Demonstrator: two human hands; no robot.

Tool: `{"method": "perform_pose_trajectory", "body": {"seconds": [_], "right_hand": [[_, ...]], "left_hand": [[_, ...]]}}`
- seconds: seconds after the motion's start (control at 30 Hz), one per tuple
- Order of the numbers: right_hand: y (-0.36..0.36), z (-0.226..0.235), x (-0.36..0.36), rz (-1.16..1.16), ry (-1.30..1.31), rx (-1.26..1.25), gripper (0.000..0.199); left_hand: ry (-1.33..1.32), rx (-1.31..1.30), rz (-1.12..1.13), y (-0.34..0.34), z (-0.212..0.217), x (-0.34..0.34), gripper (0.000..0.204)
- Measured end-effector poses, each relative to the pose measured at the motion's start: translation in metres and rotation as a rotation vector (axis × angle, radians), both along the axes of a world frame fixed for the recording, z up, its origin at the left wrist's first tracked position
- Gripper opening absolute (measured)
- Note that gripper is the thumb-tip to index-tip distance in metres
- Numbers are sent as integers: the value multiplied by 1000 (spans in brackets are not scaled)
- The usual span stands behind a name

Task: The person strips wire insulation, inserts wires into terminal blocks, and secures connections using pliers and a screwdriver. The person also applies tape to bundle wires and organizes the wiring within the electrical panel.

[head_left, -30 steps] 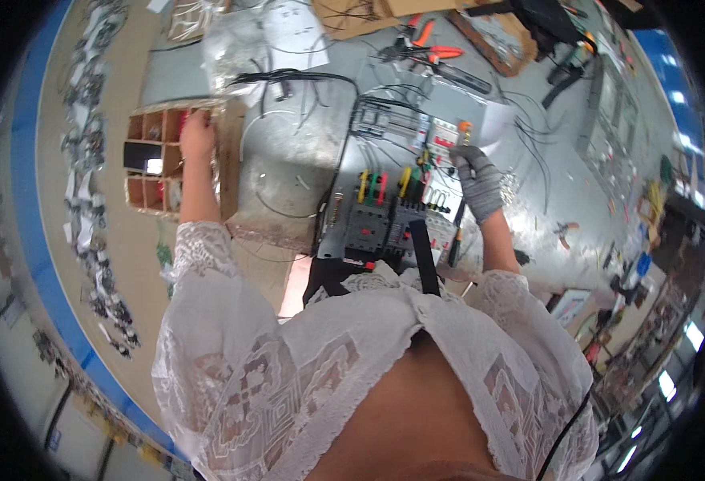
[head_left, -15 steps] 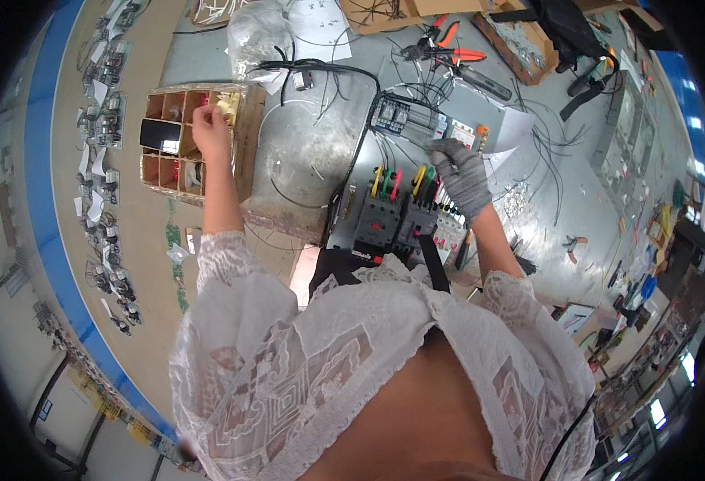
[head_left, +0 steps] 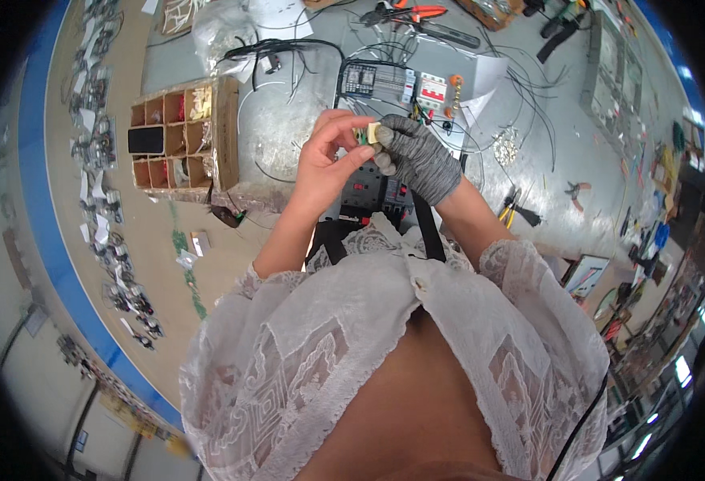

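My bare left hand and my grey-gloved right hand meet in front of me, fingers pinched together. Between their fingertips is a small pale yellow piece, with a bit of green beside it on the left hand's side. Whether a wire runs into it is hidden by the fingers. Directly under my hands sit black circuit breakers, partly covered by them. Beyond these stand a black terminal block and a white breaker with red switches.
To the left, a divided cardboard box holds small coloured parts. Black cables and thin wires lie across the metal table. At the back are orange-handled pliers; loose small metal parts lie to the right.
My left hand has left the divided box and come right to meet the gloved hand, now with a yellow piece at its fingertips. The gloved hand has shifted left and nearer me.
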State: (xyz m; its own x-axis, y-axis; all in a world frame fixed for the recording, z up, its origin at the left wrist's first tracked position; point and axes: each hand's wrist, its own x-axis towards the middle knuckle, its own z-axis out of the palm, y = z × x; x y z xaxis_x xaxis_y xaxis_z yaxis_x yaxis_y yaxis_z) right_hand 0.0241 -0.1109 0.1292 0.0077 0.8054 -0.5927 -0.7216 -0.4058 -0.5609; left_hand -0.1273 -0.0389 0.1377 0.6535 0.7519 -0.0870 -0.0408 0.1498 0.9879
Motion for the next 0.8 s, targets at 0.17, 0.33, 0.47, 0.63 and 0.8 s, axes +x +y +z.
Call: {"method": "perform_pose_trajectory", "body": {"seconds": [0.17, 0.33, 0.47, 0.63, 0.8], "right_hand": [[-17, 17, 5, 18, -84, 61, 21], [-40, 27, 10, -53, -576, 226, 21], [-53, 31, 22, 35, -843, 251, 19], [-62, 34, 28, -18, -888, 311, 15], [-64, 29, 34, -88, -620, 342, 13]], "left_hand": [[-12, 31, -29, -11, 17, 14, 25], [237, 419, -34, -14, 35, 18, 27], [317, 564, -114, -23, 53, 26, 30], [372, 576, -159, -31, 66, 38, 31], [301, 328, -175, -34, 64, 44, 30]]}}
